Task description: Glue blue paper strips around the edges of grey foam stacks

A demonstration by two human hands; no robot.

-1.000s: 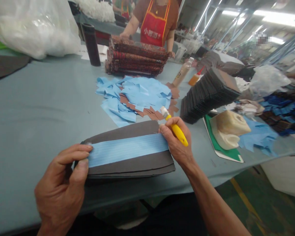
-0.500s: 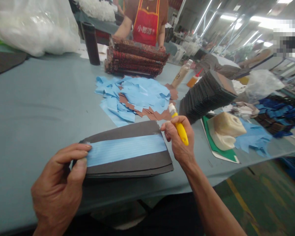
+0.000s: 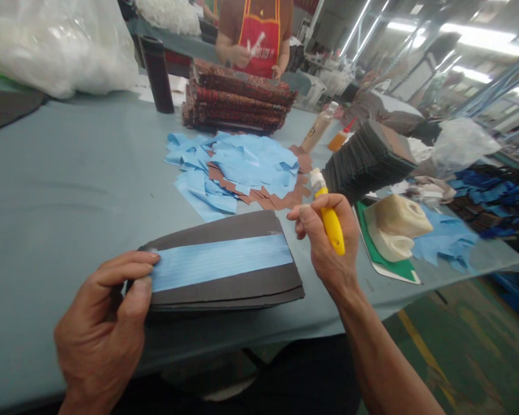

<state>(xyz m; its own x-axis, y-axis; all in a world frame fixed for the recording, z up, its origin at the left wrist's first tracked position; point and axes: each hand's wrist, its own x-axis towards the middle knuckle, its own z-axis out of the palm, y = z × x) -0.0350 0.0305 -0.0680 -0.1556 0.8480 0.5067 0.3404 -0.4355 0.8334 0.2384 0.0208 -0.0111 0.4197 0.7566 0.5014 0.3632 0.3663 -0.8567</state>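
Observation:
A stack of dark grey sheets (image 3: 225, 230) lies near the table's front edge, with a light blue strip (image 3: 220, 261) lengthwise across the top sheet. My left hand (image 3: 106, 314) pinches the strip and the stack at their left end, thumb and fingers pressed together there. My right hand (image 3: 331, 239) is closed around a yellow-handled brush (image 3: 332, 227), just right of the stack and apart from it. The brush's whitish bristle end points up and away from me. Beyond the stack lie loose light blue pieces (image 3: 253, 161) and brown pieces (image 3: 263, 199) in a heap.
A tall stack of dark pieces (image 3: 367, 158) leans at the right. Near it are a cut-open whitish jug (image 3: 393, 225) on a green board (image 3: 374, 248), and a bottle (image 3: 319, 128). Patterned rolled bundles (image 3: 237, 98) stand at the back, before a person in a red apron (image 3: 259, 40).
My right hand and the brush have moved right, away from the stack's right end. My left hand stays at the left end. The person opposite has raised a hand to the apron.

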